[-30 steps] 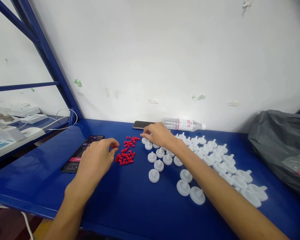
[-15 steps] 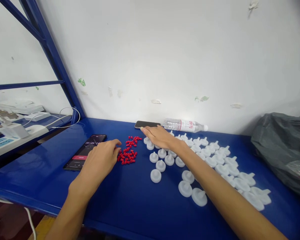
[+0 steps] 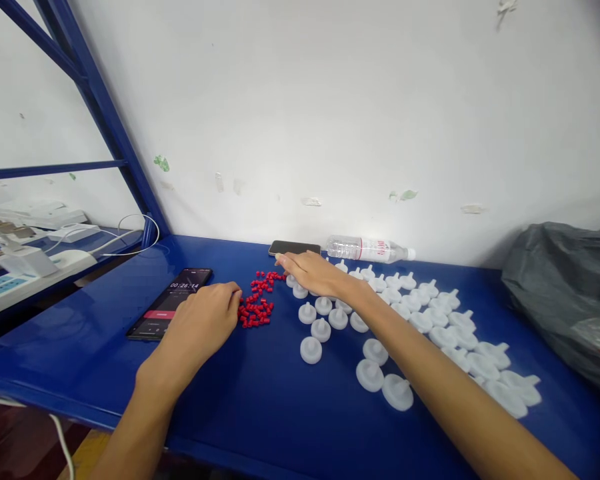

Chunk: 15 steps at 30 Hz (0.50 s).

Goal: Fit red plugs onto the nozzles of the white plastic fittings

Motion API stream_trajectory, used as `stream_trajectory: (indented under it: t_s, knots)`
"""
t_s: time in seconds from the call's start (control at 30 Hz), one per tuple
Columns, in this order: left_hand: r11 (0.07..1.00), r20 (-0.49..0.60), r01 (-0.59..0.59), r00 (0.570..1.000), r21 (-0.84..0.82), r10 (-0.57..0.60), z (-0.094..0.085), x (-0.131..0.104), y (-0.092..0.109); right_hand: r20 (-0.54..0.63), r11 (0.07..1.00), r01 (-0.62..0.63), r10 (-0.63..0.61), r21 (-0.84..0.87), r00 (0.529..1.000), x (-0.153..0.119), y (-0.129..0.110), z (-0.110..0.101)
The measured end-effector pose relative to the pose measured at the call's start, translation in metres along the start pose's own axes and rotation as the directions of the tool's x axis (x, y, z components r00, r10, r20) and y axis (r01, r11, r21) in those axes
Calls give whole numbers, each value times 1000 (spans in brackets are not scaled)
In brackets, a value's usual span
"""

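One capped bottle (image 3: 347, 247) behind white discs (image 3: 420, 321), one dark bag (image 3: 555, 293), contents unclear.

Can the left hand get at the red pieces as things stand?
Likely yes: the left hand is right beside the red pieces, with nothing visible in between.

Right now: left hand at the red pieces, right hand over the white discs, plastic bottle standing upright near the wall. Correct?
One fix: the plastic bottle is lying on its side near the wall, as the head view shows. The rest is right: left hand at the red pieces, right hand over the white discs.
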<state>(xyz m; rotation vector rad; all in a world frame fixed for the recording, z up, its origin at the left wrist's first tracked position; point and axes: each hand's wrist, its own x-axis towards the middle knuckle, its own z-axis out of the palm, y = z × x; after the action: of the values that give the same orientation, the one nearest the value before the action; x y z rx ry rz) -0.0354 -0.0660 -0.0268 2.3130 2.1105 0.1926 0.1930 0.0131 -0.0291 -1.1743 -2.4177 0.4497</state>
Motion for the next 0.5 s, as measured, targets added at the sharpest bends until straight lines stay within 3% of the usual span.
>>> stream_trajectory:
  t_s: [0.27, 0.5]
  knots:
    - [998, 4, -60, 998, -18, 60, 0, -1, 0, 14, 998, 54, -54, 41, 998, 3, -6, 1]
    - [996, -1, -78, 997, -38, 78, 2, 1, -2, 46, 981, 25, -34, 193, 998, -4, -17, -9]
